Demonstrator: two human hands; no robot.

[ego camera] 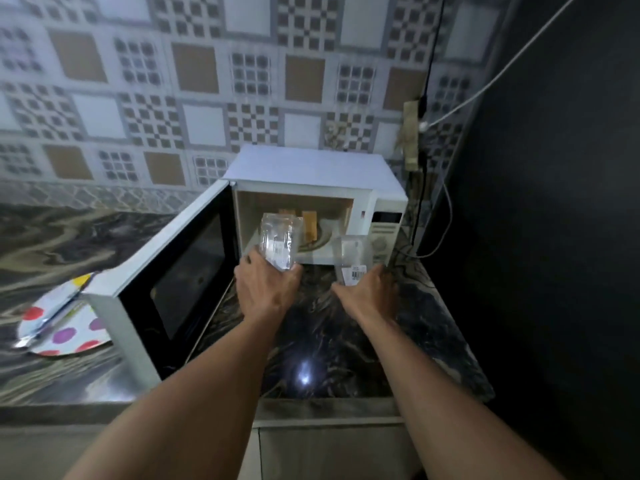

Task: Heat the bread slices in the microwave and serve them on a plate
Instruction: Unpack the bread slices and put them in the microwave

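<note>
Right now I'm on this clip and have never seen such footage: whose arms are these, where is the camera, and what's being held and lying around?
There is no robot here. A person wears one wide-angle camera on the head, so you look forward and down along their own bare arms.

The left hand holds a clear plastic container, raised in front of the white microwave. The right hand grips a second clear container with a barcode label.

The microwave's door stands open to the left. Inside, bread slices seem to stand upright.

On the dark marbled counter, left of the door, lies a polka-dot plate with something shiny on it that I cannot identify.
</note>
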